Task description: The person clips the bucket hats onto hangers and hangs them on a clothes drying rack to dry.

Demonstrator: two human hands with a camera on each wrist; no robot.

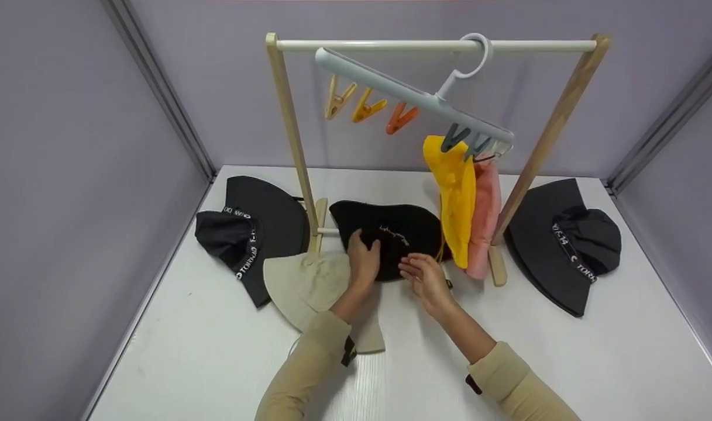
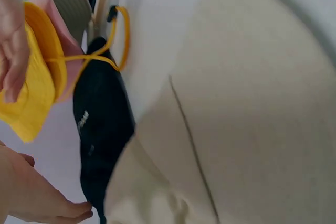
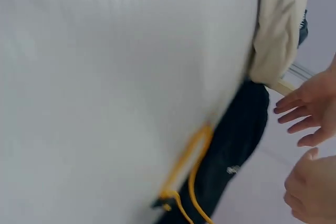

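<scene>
A black bucket hat (image 1: 414, 225) with white script lies on the table under the rack's rail. Over its left part is my left hand (image 1: 364, 257), thumb and fingers spread. Its fingertips come near the hat's edge in the left wrist view; whether they touch I cannot tell. My right hand (image 1: 429, 283) hovers by the hat's right side, fingers slightly bent and holding nothing. Beside it hang a yellow hat (image 1: 452, 187) and a pink hat (image 1: 484, 222), clipped to a white hanger (image 1: 385, 88). A beige hat (image 1: 309, 286) lies beneath my left forearm.
The tilted hanger hooks on a white rail (image 1: 379, 45) between wooden posts. Its yellow clip (image 1: 367, 108) and orange clip (image 1: 400, 118) hold nothing. Dark brimmed hats lie left (image 1: 274, 216) and right (image 1: 543, 240). A yellow cord (image 2: 125, 38) dangles near the black hat.
</scene>
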